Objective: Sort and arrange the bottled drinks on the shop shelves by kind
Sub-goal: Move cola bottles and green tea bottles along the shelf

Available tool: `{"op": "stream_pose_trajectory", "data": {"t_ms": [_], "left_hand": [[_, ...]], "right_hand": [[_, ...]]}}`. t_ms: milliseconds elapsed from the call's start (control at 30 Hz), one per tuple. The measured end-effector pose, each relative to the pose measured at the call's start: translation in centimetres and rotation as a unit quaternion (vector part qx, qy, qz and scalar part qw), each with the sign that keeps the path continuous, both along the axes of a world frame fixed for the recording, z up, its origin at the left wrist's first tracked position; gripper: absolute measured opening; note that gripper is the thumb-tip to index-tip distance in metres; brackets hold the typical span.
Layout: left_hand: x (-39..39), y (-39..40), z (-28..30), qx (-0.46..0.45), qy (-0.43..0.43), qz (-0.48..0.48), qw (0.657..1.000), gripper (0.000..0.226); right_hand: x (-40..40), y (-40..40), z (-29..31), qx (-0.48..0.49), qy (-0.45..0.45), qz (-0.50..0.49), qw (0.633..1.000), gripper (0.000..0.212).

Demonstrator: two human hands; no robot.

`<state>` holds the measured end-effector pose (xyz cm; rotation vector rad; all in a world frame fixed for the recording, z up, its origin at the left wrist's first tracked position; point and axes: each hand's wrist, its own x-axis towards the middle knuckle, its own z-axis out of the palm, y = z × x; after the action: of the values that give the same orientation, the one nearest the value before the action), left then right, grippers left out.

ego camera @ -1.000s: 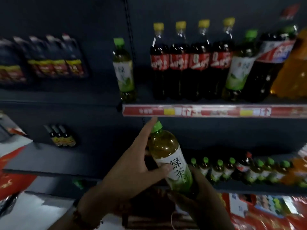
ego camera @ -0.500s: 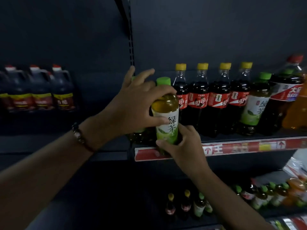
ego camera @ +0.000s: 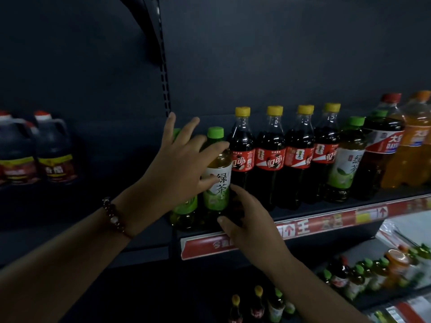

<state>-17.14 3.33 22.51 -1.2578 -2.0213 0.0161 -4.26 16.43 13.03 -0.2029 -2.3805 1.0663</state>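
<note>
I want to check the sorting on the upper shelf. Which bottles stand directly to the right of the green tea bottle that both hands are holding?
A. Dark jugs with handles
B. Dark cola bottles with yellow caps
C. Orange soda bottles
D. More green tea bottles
B: the held green tea bottle stands next to the row of yellow-capped cola bottles, the nearest one right beside it.

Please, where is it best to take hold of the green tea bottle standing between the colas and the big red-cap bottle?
Take that tea bottle by its neck, under the green cap, from the front. It stands upright with a cola and the big bottle close on both sides; only the top is free.
</note>
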Motion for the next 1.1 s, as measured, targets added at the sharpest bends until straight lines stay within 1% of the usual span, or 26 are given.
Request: {"op": "stream_pose_trajectory", "data": {"t_ms": [67,167,267,333,400,467,533,600,800,1000,1033,1100], "left_hand": [[-0.1,0.1,-0.5,0.012,0.001,0.003,1.000,0.073],[0.2,0.2,-1.4,0.026,0.006,0.018,0.999,0.077],[0.4,0.3,-2.6,0.042,0.010,0.029,0.999,0.079],[0.7,0.5,-3.6,0.060,0.007,0.035,0.998,0.083],[1.1,0.7,-4.7,0.073,-0.001,0.041,0.996,0.087],[1.4,0.9,-5.3,0.082,-0.003,0.044,0.996,0.089],[1.5,1.0,-5.5,0.086,0.002,0.046,0.995,0.089],[1.4,1.0,-5.5,0.090,0.005,0.045,0.995,0.088],[1.3,1.0,-5.8,0.089,0.005,0.060,0.994,0.085],[2.2,1.3,-6.0,0.079,-0.034,0.081,0.993,0.086],[2.5,1.4,-5.9,0.080,-0.043,0.085,0.992,0.085],[3.7,1.4,-6.2,0.102,-0.067,0.066,0.990,0.081]], "right_hand": [[0.7,0.4,1.8,0.049,0.002,-0.009,0.999,0.065],[0.9,1.5,6.3,0.148,0.022,-0.058,0.987,0.062],[-0.4,2.8,11.2,0.275,0.068,-0.087,0.955,0.056],[-2.2,4.0,13.6,0.342,0.080,-0.085,0.933,0.054],[-4.0,5.3,14.7,0.409,0.050,-0.084,0.907,0.056],[-5.5,6.4,15.3,0.458,-0.005,-0.081,0.885,0.058],[-6.4,7.1,15.7,0.462,-0.034,-0.067,0.884,0.054],[-6.6,7.3,16.3,0.449,-0.039,-0.056,0.891,0.047],[-5.0,7.3,17.3,0.379,-0.059,-0.025,0.923,0.033],[-0.2,7.7,17.0,0.387,0.013,-0.002,0.922,0.029],[0.6,7.8,16.9,0.377,0.028,0.002,0.926,0.028],[2.6,8.1,16.9,0.324,0.052,0.010,0.944,0.028]]}}
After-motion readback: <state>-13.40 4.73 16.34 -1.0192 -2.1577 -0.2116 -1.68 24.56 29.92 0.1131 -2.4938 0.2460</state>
